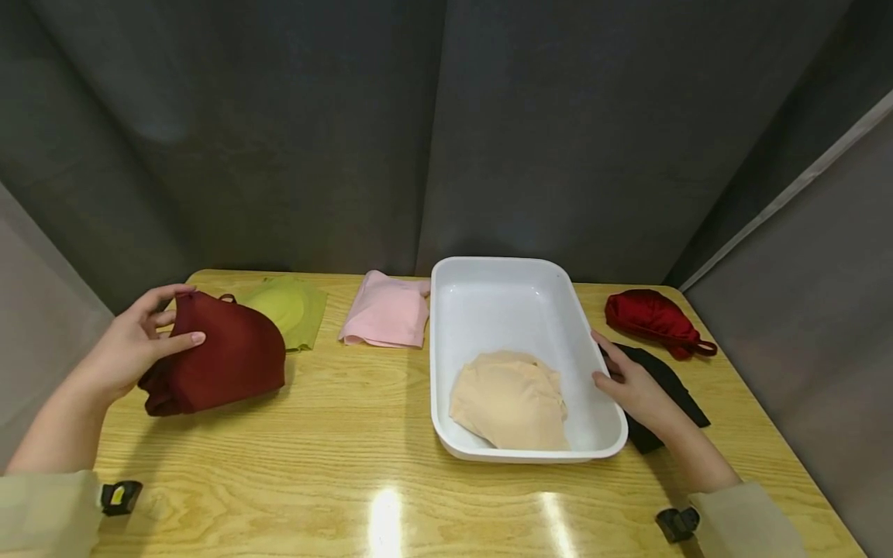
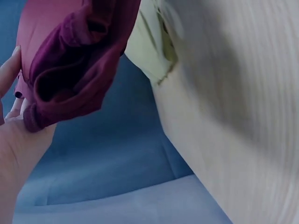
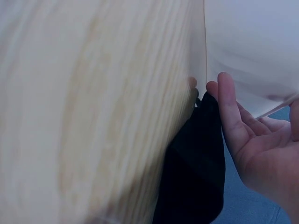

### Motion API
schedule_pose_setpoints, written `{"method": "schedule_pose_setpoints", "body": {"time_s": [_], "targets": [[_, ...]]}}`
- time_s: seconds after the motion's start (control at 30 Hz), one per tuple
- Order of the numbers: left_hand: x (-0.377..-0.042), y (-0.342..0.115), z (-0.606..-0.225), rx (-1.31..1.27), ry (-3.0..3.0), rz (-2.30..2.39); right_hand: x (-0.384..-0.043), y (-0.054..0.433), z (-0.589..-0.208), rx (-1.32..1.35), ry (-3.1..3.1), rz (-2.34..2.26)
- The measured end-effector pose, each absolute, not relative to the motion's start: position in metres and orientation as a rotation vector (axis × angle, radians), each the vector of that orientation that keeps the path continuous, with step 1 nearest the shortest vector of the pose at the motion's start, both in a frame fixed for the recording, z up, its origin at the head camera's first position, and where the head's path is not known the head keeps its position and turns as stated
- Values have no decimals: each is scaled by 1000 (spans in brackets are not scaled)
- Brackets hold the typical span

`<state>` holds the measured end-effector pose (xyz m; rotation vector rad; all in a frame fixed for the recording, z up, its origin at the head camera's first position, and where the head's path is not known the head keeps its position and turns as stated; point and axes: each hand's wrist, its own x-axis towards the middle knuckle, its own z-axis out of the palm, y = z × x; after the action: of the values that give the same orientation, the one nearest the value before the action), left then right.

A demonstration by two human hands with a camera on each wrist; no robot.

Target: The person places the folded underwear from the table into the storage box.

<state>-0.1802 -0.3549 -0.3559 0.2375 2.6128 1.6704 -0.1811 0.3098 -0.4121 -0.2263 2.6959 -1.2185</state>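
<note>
The left hand [image 1: 143, 341] is pinching a maroon bra [image 1: 230, 356] by its left edge, holding it over the left side of the wooden table [image 1: 314, 457], near a yellow-green garment [image 1: 305, 310]. The right hand [image 1: 633, 389] is gripping the right rim of a white plastic tub [image 1: 498, 318], where a beige garment [image 1: 509, 399] is lying at the near end. A black garment [image 1: 673, 391] is resting beside the tub, partly behind that hand; a red satin bra [image 1: 645, 314] is lying farther back.

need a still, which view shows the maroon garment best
The head view: the maroon garment fits fully in frame, partly covered by the left hand. The left wrist view cuts it off at the top; the right wrist view lacks it.
</note>
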Motion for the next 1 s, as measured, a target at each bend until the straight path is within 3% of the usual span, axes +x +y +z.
{"method": "schedule_pose_setpoints", "body": {"time_s": [1.0], "targets": [[-180, -300, -298, 499, 2243, 2129, -182, 310, -413, -215, 2712, -1200]]}}
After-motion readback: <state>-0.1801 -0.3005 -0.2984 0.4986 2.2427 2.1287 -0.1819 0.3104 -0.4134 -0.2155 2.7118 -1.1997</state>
